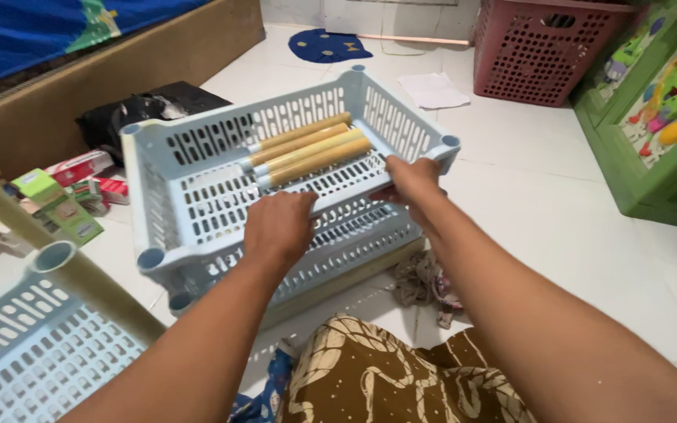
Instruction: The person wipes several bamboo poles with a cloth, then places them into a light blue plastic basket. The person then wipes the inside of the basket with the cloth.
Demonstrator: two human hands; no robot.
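Observation:
A pale blue slotted plastic tray (197, 149) is held tilted above the white floor, with a second matching tray (354, 251) stacked just under it. Several tan tubes with grey tips (311, 149) lie side by side inside the upper tray. My left hand (278, 227) grips the tray's near rim at the middle. My right hand (413, 182) grips the same rim closer to the right corner.
Another pale blue tray (33, 352) with a tan post (80, 274) sits at the lower left. Small boxes (64, 205) and a black bag (154, 106) lie left. A red basket (546, 47) and green shelf (652, 117) stand at the right. A rag (425, 283) lies underneath.

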